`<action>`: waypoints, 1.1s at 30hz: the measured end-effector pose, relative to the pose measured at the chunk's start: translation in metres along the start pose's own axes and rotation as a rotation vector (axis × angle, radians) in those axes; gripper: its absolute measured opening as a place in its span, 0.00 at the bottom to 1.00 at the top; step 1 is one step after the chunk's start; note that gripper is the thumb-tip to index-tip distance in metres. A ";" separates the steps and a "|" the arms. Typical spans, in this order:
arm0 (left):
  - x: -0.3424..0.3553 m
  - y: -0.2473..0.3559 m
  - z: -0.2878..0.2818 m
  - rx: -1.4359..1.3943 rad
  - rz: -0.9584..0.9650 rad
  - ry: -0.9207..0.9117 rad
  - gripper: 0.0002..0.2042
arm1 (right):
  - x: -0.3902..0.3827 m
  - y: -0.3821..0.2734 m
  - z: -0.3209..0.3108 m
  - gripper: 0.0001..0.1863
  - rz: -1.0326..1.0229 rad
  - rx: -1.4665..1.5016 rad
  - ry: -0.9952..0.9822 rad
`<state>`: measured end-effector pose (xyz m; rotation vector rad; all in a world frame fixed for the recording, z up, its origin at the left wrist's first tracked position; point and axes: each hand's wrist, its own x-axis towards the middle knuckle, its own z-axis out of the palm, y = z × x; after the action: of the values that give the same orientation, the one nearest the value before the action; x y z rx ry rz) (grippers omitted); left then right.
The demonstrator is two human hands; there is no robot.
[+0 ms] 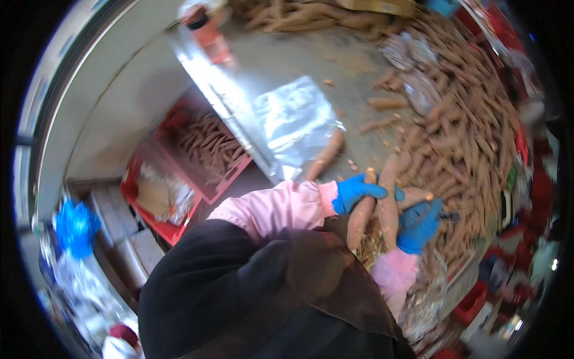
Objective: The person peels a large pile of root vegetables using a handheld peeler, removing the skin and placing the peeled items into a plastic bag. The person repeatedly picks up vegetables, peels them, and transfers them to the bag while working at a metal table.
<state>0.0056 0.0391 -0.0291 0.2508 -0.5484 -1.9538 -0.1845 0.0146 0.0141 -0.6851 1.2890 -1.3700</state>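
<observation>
My left hand [354, 194], in a blue glove, grips long brown root tubers; one tuber [359, 225] hangs below the fingers. Another long tuber [388, 206] stands against it, between my two hands. My right hand [420, 226], also blue-gloved, is bent close to these tubers with one finger stuck out. A small dark piece [447, 215] shows beside its fingers; what it is, I cannot make out. A tuber with a pale orange cut end [417, 197] lies between the hands. Left of them, another tuber [327, 155] touches a clear plastic bag [299, 116] on the metal table.
A large heap of tubers [472, 125] covers the table's right side, with crumpled plastic bags [418, 90] on it. A pink bottle [209, 39] stands at the far left edge. Below that edge are a red crate [224, 182] of thin tubers and another red crate [173, 230].
</observation>
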 end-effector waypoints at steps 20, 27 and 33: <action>-0.276 0.163 -0.212 0.243 0.634 1.436 0.10 | 0.041 0.027 -0.072 0.18 0.116 -0.607 -0.261; -0.109 0.087 -0.120 1.135 0.175 0.724 0.12 | 0.006 0.070 -0.055 0.15 0.158 -0.500 -0.378; -0.045 0.054 -0.162 2.129 -0.131 0.777 0.07 | -0.014 0.082 -0.022 0.14 0.249 -0.499 -0.455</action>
<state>0.1344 0.0180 -0.1475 2.1503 -1.7790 -0.4130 -0.1761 0.0482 -0.0645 -1.0636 1.2919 -0.6355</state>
